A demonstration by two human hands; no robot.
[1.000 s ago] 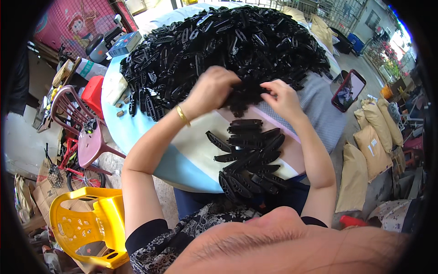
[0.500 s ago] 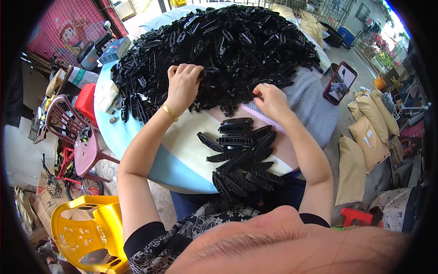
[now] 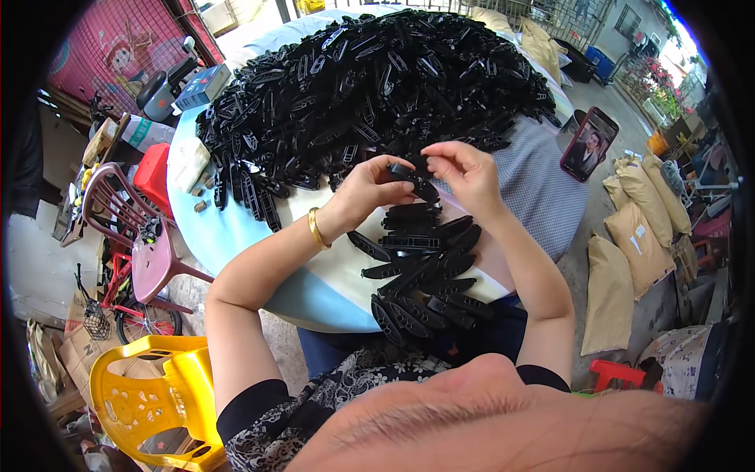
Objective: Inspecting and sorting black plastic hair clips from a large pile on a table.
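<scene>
A large heap of black plastic clips covers the far part of a round table. My left hand and my right hand meet above the table's near side, both pinching one black plastic clip between the fingertips. A gold bangle sits on my left wrist. Just below the hands, a smaller pile of sorted black clips runs toward my lap at the near edge.
A phone lies on a checked cloth at the table's right. A pink stool, a red stool and a yellow plastic chair stand to the left. Tan sacks lean on the right floor.
My hands left the big heap and came together nearer to me, now holding a single clip between them. The head view also shifted slightly.
</scene>
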